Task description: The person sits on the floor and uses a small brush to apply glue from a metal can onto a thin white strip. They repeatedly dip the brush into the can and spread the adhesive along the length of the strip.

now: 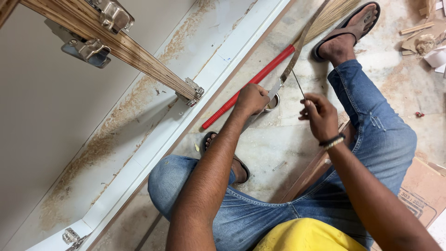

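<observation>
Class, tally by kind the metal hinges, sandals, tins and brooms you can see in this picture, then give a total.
Silver metal hinges: 4
Black sandals: 2
Small round metal tin: 1
Red-handled straw broom: 1
Total: 8
</observation>
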